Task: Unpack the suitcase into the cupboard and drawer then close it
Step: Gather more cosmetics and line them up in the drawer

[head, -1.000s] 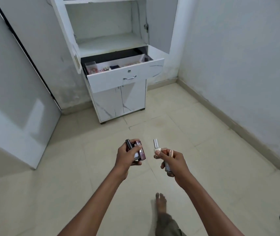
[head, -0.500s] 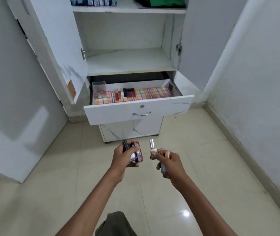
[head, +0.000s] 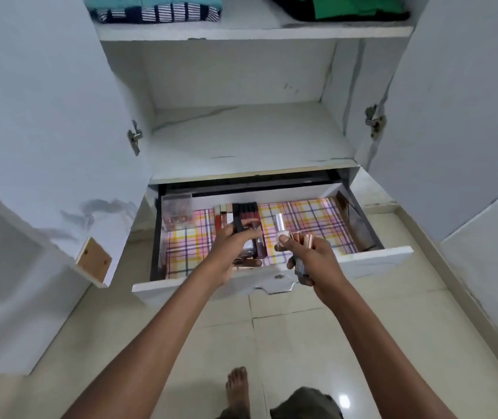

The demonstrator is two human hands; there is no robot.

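The white cupboard's drawer (head: 371, 260) stands pulled out, lined with checked paper. Over its front half, my left hand (head: 231, 252) grips a bundle of small dark cosmetic items (head: 255, 244). Beside it, my right hand (head: 309, 257) holds a white nail-polish bottle (head: 281, 229) together with rose-gold tubes (head: 302, 240) and a dark item below the palm. Inside the drawer lie a clear plastic box (head: 177, 211) at the left and a row of lipsticks (head: 235, 211). The suitcase is out of view.
Both cupboard doors (head: 45, 146) hang open on either side. The shelf above the drawer (head: 241, 137) is bare; the top shelf carries folded striped clothes (head: 157, 7) and green and black clothes (head: 350, 6). My bare foot (head: 237, 385) stands on the tiled floor.
I have walked up to the cupboard. Both hands, still holding the cosmetics, have moved from over the floor to over the open drawer.
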